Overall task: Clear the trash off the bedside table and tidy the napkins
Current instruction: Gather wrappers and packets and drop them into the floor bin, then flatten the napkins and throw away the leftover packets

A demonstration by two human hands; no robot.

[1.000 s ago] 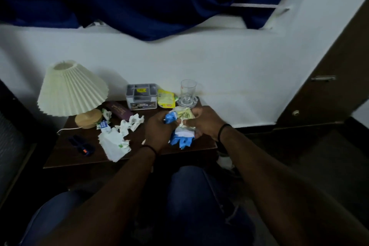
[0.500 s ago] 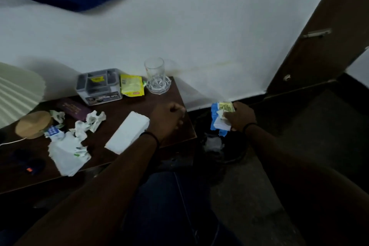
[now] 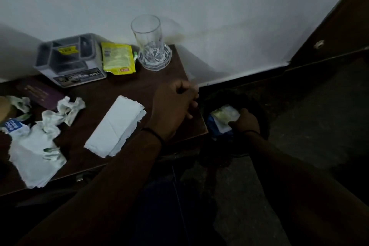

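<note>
My right hand (image 3: 244, 123) grips a wad of blue, white and yellow wrappers (image 3: 223, 119) low beside the table, inside the mouth of a dark bin (image 3: 225, 96) on the floor. My left hand (image 3: 173, 106) rests curled on the right edge of the dark wooden bedside table (image 3: 123, 88), with nothing visible in it. A folded white napkin (image 3: 115, 126) lies just left of that hand. Crumpled napkins (image 3: 65, 109) and a flat torn napkin (image 3: 36, 158) lie further left, with a blue "mee mee" wrapper (image 3: 12, 126). A yellow sachet (image 3: 117, 58) lies at the back.
An empty glass (image 3: 148, 40) stands on a glass coaster at the back right corner. A grey plastic organiser (image 3: 69, 60) sits beside the sachet, a purple booklet (image 3: 40, 94) in front of it. A brown door (image 3: 339, 26) is at the right; my knee is below.
My right hand has carried the wad of wrappers down from beside the table into the dark bin. My view has moved closer and lower. The left hand stays on the table's edge.
</note>
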